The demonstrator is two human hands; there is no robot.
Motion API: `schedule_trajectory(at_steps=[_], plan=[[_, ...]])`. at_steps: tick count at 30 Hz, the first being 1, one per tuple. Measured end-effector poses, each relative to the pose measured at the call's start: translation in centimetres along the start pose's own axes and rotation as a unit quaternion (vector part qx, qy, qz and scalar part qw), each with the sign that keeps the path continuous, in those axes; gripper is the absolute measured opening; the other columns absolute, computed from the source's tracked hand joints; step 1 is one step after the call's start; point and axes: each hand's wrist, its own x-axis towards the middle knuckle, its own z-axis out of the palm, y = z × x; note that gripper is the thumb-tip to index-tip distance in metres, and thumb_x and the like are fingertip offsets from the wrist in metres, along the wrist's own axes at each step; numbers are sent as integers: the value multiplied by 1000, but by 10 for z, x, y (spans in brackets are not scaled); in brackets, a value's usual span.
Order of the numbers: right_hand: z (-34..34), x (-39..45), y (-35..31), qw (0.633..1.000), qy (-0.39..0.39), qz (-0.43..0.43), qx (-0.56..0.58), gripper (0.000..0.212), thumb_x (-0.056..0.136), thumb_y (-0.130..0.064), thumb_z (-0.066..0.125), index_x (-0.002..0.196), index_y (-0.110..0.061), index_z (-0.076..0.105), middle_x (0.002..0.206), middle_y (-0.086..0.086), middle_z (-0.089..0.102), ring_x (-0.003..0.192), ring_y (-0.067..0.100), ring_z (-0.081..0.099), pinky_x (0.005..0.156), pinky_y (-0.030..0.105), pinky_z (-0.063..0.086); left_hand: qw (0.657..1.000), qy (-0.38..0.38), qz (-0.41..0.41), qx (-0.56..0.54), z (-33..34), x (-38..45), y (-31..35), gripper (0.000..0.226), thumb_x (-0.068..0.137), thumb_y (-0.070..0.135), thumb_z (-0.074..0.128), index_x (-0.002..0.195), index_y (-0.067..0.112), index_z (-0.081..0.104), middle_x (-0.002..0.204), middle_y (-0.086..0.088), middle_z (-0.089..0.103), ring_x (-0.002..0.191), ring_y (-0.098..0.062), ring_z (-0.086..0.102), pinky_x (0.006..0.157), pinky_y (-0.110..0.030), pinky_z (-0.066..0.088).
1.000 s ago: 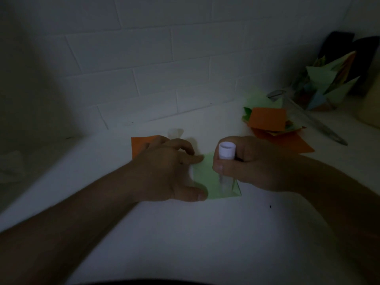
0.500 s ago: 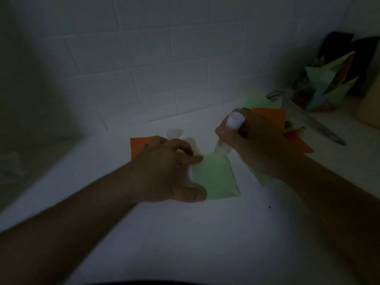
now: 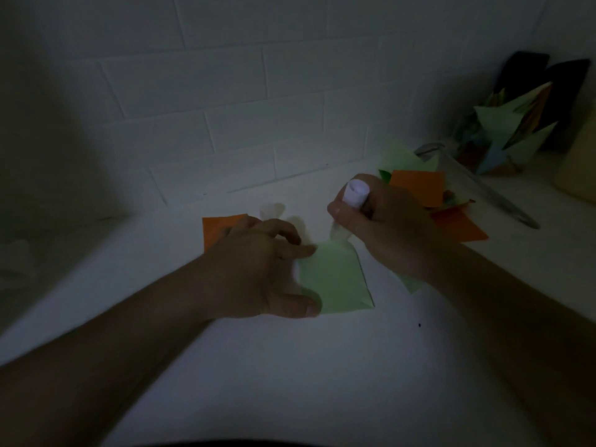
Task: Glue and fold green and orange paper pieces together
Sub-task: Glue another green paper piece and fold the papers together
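A folded green paper piece lies on the white table in the dim middle of the view. My left hand rests on its left edge, thumb and fingertips pressing the paper down. An orange paper piece shows from under that hand at the left. My right hand grips a white glue stick, tilted, with its lower tip at the far top corner of the green piece. Another bit of green paper peeks out below my right wrist.
A pile of orange and green paper sheets lies behind my right hand. A folded multicolour paper model stands at the back right against the tiled wall. A long clear tube-like object lies beside it. A small pale cap sits behind my left hand.
My right hand has carried the glue stick from the near middle of the green piece up to its far corner and tilted it. My left hand has stayed in place.
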Motion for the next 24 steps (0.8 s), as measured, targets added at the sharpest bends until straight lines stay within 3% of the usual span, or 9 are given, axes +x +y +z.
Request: schedule_trajectory(at_steps=[4, 6, 9, 13, 18, 24], plan=[[7, 0, 0, 999, -33, 16, 19, 23, 96, -49, 55, 89, -27, 51, 72, -10, 56, 67, -2, 54, 62, 17, 34, 1000, 1, 3, 2, 1, 1, 0, 105, 51, 100, 43, 146, 54, 42, 139, 27, 36, 124, -16, 40, 109, -42, 35], [10, -1, 4, 999, -45, 17, 5, 19, 95, -50, 57, 95, -33, 47, 72, -19, 52, 69, -9, 51, 63, 11, 31, 1000, -2, 0, 6, 0, 1, 1, 108, 50, 100, 41, 147, 53, 41, 139, 27, 36, 123, -16, 39, 109, -41, 34], [6, 2, 10, 999, -33, 13, -1, 16, 96, -44, 59, 97, -31, 50, 70, -18, 53, 66, -12, 54, 59, 5, 33, 1000, -9, 0, -1, 0, 0, 1, 108, 50, 100, 40, 148, 53, 40, 138, 28, 34, 123, -15, 37, 110, -40, 32], [1, 4, 17, 999, -32, 11, -37, 18, 97, -47, 56, 100, -30, 49, 70, -19, 48, 66, -9, 48, 61, 9, 29, 1000, -7, -1, -1, -1, 0, 1, 109, 51, 99, 41, 149, 52, 39, 143, 25, 36, 126, -15, 36, 110, -39, 33], [-3, 9, 15, 1000, 11, 20, 6, 26, 93, -54, 52, 89, -28, 54, 73, -16, 55, 71, -3, 55, 66, 22, 36, 1000, 4, 7, 2, -1, 0, 2, 106, 52, 98, 43, 147, 51, 42, 142, 22, 39, 127, -16, 40, 109, -38, 33], [5, 3, 19, 998, -67, 4, 4, 31, 87, -67, 46, 86, -37, 53, 73, -21, 46, 70, -7, 48, 69, 21, 36, 1000, -6, 0, 1, -2, -1, 3, 106, 52, 98, 42, 148, 52, 40, 140, 25, 36, 125, -16, 36, 109, -42, 33]])
